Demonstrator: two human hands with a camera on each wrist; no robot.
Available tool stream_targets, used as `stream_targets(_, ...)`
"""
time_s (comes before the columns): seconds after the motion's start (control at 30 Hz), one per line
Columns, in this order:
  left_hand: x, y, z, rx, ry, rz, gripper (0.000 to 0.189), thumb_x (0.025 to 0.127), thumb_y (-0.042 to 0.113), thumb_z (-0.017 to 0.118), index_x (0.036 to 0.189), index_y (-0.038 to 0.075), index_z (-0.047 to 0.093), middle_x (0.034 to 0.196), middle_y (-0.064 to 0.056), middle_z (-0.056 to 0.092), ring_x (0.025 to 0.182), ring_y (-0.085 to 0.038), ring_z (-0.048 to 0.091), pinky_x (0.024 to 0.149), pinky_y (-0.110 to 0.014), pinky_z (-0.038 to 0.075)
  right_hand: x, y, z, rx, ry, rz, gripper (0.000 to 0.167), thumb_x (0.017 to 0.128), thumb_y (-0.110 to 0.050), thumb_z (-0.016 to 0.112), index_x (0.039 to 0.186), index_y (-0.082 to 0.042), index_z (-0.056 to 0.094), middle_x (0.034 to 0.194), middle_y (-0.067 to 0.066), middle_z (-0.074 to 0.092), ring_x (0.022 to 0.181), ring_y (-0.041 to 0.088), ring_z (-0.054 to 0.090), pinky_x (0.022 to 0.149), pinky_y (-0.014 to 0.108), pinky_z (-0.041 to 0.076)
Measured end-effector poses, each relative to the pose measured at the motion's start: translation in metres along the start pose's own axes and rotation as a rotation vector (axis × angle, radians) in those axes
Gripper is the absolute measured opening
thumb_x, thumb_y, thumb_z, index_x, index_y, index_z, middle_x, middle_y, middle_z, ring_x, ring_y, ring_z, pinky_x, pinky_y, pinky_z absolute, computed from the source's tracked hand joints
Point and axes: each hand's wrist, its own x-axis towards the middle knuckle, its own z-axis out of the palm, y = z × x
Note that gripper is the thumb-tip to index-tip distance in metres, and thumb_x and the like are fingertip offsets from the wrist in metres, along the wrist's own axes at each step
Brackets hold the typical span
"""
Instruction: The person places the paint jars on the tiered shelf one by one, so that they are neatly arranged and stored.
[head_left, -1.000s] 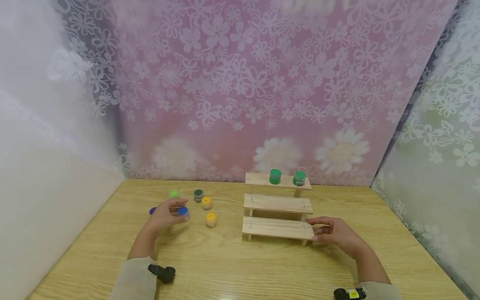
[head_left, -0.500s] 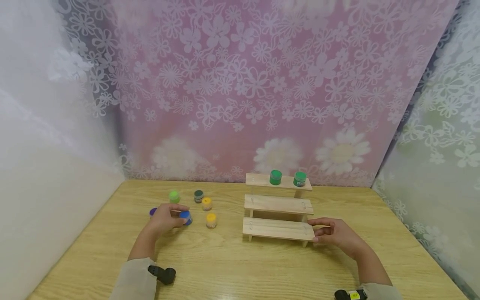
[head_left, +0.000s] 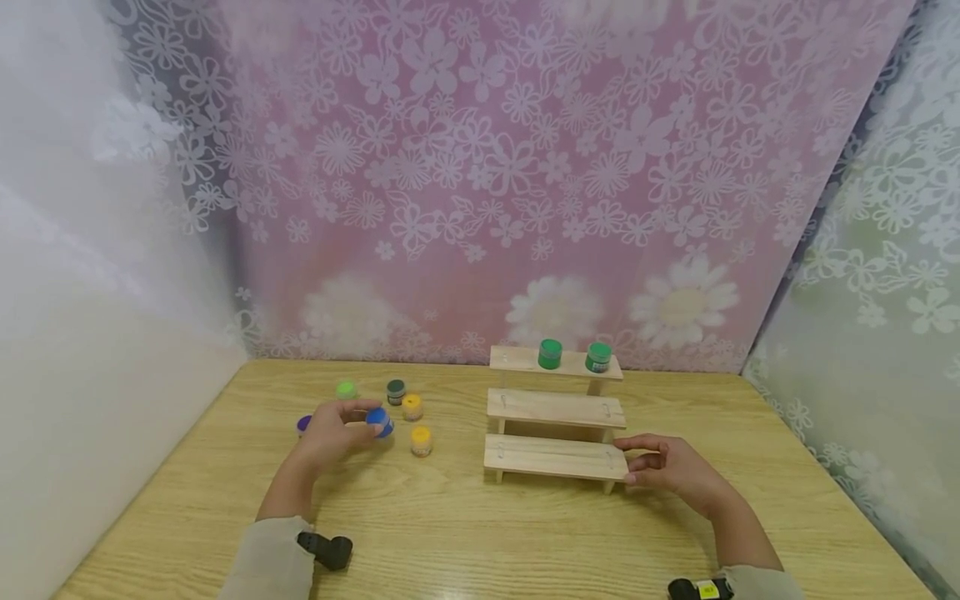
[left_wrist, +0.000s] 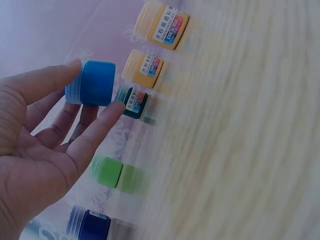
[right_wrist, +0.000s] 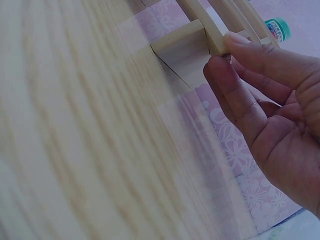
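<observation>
In the left wrist view my left hand [left_wrist: 45, 150] pinches a blue paint jar [left_wrist: 97, 82] between thumb and fingers, held off the table. In the head view that left hand [head_left: 335, 435] is at the left, with the blue jar tilted at its fingertips. My right hand [head_left: 675, 473] is at the right end of a three-step wooden display stand [head_left: 555, 458]. Thumb and index finger of the right hand [right_wrist: 280, 105] pinch the end of the lowest board [right_wrist: 216, 37] in the right wrist view. Two green paint jars [head_left: 550, 354] stand on the top step.
Two yellow paint jars [head_left: 421, 442] stand to the right of the left hand. A dark green jar [head_left: 396, 392], a light green jar [head_left: 346, 390] and a partly hidden purple-blue jar [head_left: 303, 425] are around it. A flowered curtain [head_left: 480, 208] hangs behind the wooden table [head_left: 450, 533].
The blue jar has come up off the table in my left hand and moved slightly right, now tilted. My right hand stays at the stand's end.
</observation>
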Motion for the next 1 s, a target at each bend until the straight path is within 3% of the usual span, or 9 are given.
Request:
stream_targets(0.13, -0.002, 0.006, 0.0, -0.01, 0.005, 0.03, 0.05, 0.085, 0.022, 0.078, 0.131, 0.009, 0.063, 0.13, -0.013, 0.059, 0.119, -0.034, 0.054, 0.09, -0.042, 0.053, 0.0, -0.001, 0.0, -0.003, 0.001, 0.0, 0.062, 0.087, -0.013, 0.075, 0.139, 0.008, 0.047, 0.127, 0.024, 0.054, 0.098, 0.024, 0.063, 0.082, 0.038, 0.056)
stream_targets(0.33, -0.003, 0.013, 0.001, -0.044, -0.011, 0.07, 0.053, 0.084, 0.022, 0.079, 0.131, 0.005, 0.062, 0.127, -0.012, 0.06, 0.112, -0.03, 0.06, 0.093, -0.043, 0.051, 0.001, -0.002, -0.001, -0.009, 0.003, -0.008, 0.061, 0.087, -0.012, 0.075, 0.138, 0.008, 0.048, 0.132, 0.028, 0.049, 0.097, 0.023, 0.063, 0.081, 0.038, 0.057)
stream_targets(0.63, -0.007, 0.026, 0.005, -0.043, -0.007, 0.118, 0.052, 0.083, 0.025, 0.081, 0.128, 0.005, 0.064, 0.133, -0.008, 0.057, 0.131, -0.033, 0.043, 0.1, -0.051, 0.045, 0.0, -0.002, 0.0, -0.006, 0.0, -0.001, 0.062, 0.087, -0.013, 0.075, 0.138, 0.008, 0.047, 0.128, 0.025, 0.051, 0.099, 0.024, 0.062, 0.082, 0.037, 0.056)
stream_targets(1.0, -0.011, 0.04, 0.016, -0.035, 0.036, 0.173, 0.046, 0.083, 0.022, 0.081, 0.124, 0.008, 0.067, 0.135, -0.008, 0.056, 0.131, -0.033, 0.044, 0.098, -0.048, 0.048, 0.0, -0.003, 0.001, -0.013, 0.001, 0.002, 0.062, 0.087, -0.013, 0.075, 0.138, 0.009, 0.047, 0.128, 0.025, 0.052, 0.098, 0.022, 0.063, 0.082, 0.037, 0.056)
